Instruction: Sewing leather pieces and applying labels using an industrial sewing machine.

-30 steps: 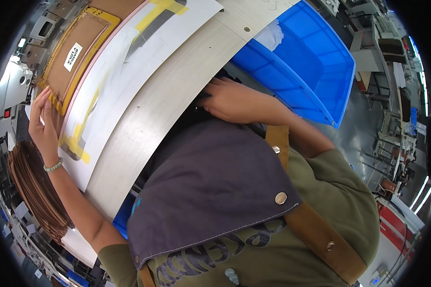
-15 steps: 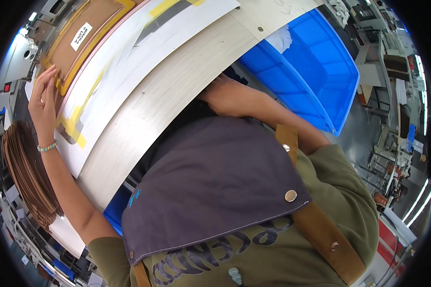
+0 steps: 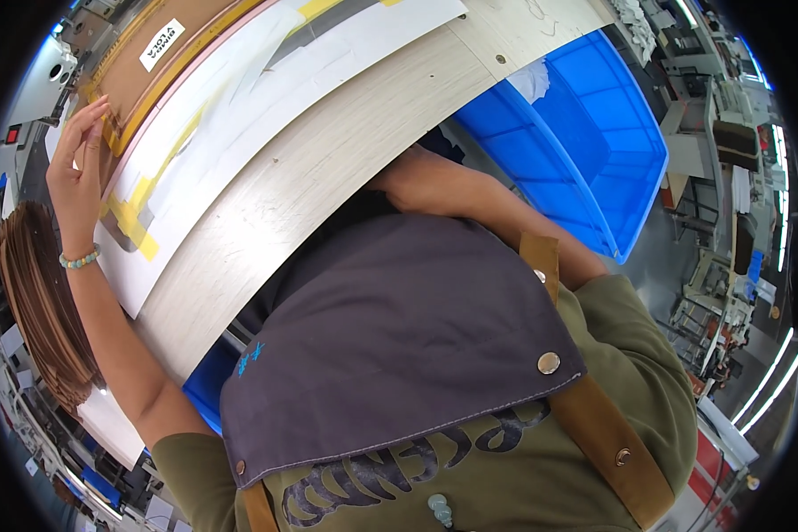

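At the upper left my left hand point(image 3: 75, 160) rests with loosely bent fingers, tips at the near end of a brown board with a yellow border point(image 3: 124, 66) and a white label. Beside that board lies a white sheet point(image 3: 239, 142) with yellow tape and grey patches, on a pale wooden tabletop point(image 3: 328, 160). My right hand point(image 3: 403, 177) reaches under the table's front edge, beside dark material point(image 3: 443, 146); its fingers are hidden, so what it touches cannot be made out. A grey apron point(image 3: 390, 328) covers my front.
A large blue plastic bin point(image 3: 585, 133), holding something white, stands right of the table. A tall stack of brown sheets point(image 3: 40, 301) is at the left. Another blue container point(image 3: 199, 390) shows below the table. Machines and workbenches point(image 3: 700, 293) line the far right.
My right hand has slid further under the table edge, hiding fingers that showed a second ago. The table and board now sit higher in the view. My left hand remains by the board.
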### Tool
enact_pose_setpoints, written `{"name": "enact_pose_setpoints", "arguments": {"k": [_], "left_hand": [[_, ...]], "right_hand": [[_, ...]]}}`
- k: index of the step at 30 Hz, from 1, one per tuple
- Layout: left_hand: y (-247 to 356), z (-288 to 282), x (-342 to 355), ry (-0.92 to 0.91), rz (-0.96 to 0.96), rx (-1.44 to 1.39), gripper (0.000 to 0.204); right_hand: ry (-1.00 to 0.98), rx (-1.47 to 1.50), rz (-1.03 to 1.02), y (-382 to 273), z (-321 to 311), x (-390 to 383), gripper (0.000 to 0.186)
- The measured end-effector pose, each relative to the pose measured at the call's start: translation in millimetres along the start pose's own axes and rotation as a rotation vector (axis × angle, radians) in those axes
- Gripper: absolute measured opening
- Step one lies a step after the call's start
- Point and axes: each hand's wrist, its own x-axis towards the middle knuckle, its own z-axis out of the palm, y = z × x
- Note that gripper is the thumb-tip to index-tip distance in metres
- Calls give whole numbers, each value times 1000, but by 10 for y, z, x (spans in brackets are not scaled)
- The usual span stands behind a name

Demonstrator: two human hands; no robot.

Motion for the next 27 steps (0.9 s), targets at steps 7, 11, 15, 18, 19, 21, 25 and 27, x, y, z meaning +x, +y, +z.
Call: {"name": "enact_pose_setpoints", "arguments": {"k": [7, 11, 15, 18, 19, 21, 25, 27], "left_hand": [[1042, -453, 36, -168, 147, 2, 20], [1790, -630, -66, -270, 490, -221, 36], [2203, -764, -255, -241, 480, -464, 46], [2332, -1005, -371, -354, 400, -435, 42], [2351, -1083, -383, -404, 384, -436, 41], [2390, -1211, -394, -502, 355, -440, 39], [2503, -1318, -408, -559, 278, -322, 34], [2573, -1262, -477, -523, 201, -320, 26]], "right_hand": [[43, -30, 44, -102, -214, -151, 47], [42, -94, 81, -117, -238, -220, 41], [70, -161, 37, -74, -194, -228, 32], [28, -212, 84, -66, -144, -215, 32], [25, -213, 81, -70, -137, -214, 32], [36, -258, 48, -76, -123, -213, 36], [-76, -154, 138, -58, -106, -174, 45], [-27, -116, 90, -34, -78, -120, 52]]}}
